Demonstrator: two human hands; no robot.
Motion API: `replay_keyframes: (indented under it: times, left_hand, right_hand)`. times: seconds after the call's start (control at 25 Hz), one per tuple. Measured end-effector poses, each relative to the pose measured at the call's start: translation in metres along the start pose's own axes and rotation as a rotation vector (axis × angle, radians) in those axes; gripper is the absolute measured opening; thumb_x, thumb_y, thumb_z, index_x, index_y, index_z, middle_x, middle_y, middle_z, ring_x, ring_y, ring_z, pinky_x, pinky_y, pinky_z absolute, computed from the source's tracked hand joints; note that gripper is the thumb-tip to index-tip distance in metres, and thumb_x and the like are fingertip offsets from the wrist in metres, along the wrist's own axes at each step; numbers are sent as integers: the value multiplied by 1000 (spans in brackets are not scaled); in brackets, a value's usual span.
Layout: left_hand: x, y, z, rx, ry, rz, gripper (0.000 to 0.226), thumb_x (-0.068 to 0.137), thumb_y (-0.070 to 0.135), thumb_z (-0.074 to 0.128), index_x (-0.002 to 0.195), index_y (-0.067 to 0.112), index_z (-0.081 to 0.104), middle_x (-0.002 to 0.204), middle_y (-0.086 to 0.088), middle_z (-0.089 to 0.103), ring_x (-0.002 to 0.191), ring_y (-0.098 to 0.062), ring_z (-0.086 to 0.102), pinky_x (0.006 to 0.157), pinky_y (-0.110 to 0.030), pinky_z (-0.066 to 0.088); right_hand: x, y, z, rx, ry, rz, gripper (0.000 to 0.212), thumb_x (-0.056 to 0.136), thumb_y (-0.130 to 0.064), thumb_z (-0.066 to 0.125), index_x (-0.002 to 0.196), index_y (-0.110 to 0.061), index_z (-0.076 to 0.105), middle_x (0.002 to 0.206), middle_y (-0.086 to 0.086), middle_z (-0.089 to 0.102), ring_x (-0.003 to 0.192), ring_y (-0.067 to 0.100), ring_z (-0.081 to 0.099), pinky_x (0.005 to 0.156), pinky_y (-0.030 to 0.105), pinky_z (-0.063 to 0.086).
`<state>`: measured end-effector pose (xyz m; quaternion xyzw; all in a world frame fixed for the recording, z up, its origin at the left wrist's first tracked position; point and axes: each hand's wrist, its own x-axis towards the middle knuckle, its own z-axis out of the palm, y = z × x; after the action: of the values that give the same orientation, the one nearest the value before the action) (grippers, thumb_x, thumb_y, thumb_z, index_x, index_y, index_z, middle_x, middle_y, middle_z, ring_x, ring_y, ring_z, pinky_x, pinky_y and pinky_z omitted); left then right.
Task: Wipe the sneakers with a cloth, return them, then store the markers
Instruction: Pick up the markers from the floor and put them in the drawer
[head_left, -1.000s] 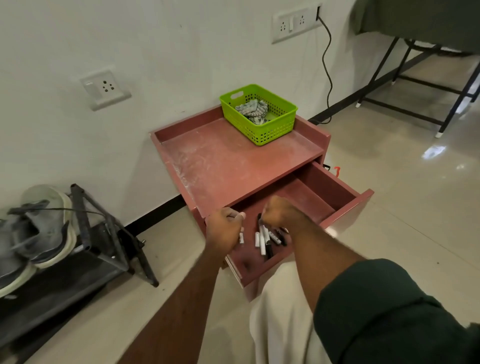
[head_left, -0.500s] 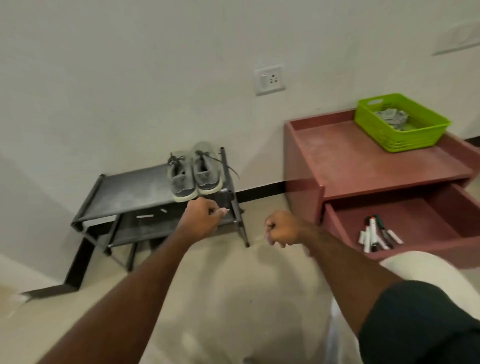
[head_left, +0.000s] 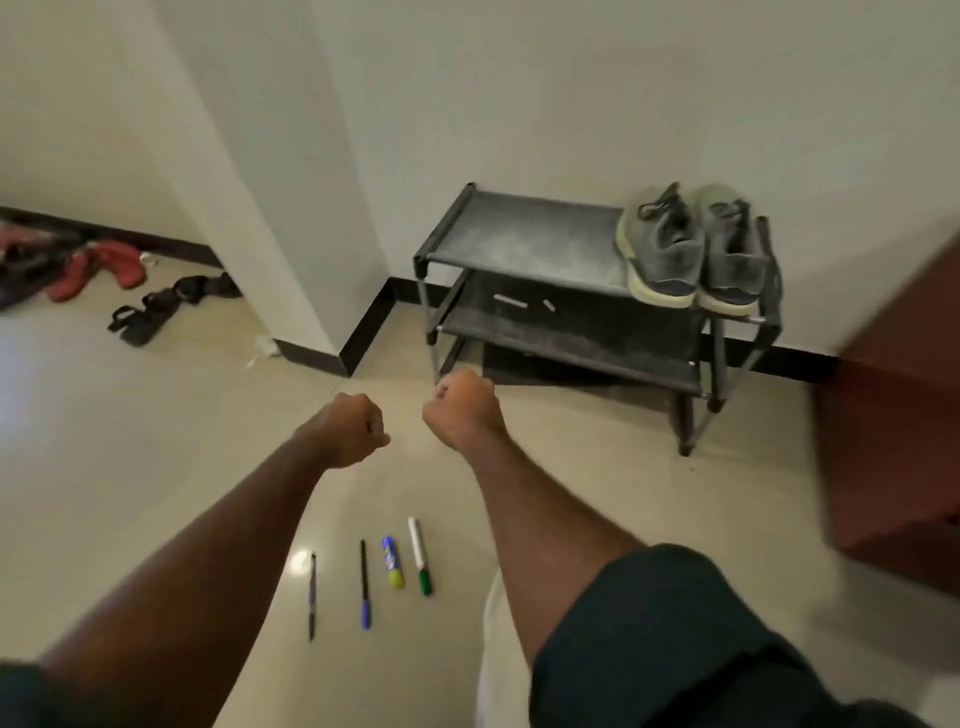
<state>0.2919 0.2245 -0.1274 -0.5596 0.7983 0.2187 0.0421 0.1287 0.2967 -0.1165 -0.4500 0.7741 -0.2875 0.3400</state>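
the sneakers (head_left: 693, 254) are grey with pale soles, on a black rack (head_left: 524, 244). on the beige floor (head_left: 156, 415) lie a green-capped white marker (head_left: 420, 555), a blue-yellow marker (head_left: 393, 562), a blue-capped pen (head_left: 364, 584) and a dark pen (head_left: 312, 595).
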Motion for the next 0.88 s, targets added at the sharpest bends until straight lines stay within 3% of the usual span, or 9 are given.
replay_keyframes:
  times: [0.2,0.32,0.44,0.56,0.72,0.88]
  left_hand:
    - [1,-112,81,-169,2,-280,15,85,29,71,71,25,67,77,-2,69,73,-20,67,73,-39,61]
    - [-21,-155,165,-230,-59,-481,8,86,29,71,87,21,70,95,-7,67,85,-27,66,78,-38,58]
    - [-35,-183,228,-342,72,-708,21,87,26,71,106,18,67,104,-6,67,91,-28,65,78,-38,55]
    - [-47,-203,266,-408,214,-891,33,86,24,73,116,14,62,110,-11,65,98,-32,64,81,-42,54]
    - [-57,-211,304,-479,183,-975,23,84,23,73,103,13,64,98,-8,65,85,-30,60,73,-35,50]
    - [-54,-214,318,-415,153,-961,11,84,20,67,94,17,69,93,-8,67,82,-31,63,75,-38,55]
  right_hand:
    - [3,64,128,-151,-242,164,18,78,-16,60,92,-14,71,108,8,69,98,30,66,78,28,54]
    - [10,96,177,-298,-353,155,24,80,-18,59,101,-15,71,112,10,67,100,33,66,81,33,57]
    - [12,127,221,-521,-442,16,30,88,-16,56,116,-16,65,124,12,59,110,35,63,88,35,55]
    - [3,135,269,-633,-578,-229,30,92,-5,50,115,-18,63,124,13,57,112,36,62,82,33,49]
    - [-16,149,326,-686,-637,-387,23,95,-8,52,114,-16,63,115,13,59,102,36,63,73,35,47]
    - [-24,175,334,-807,-634,-404,19,98,-13,56,115,-13,65,114,11,55,104,32,62,79,37,51]
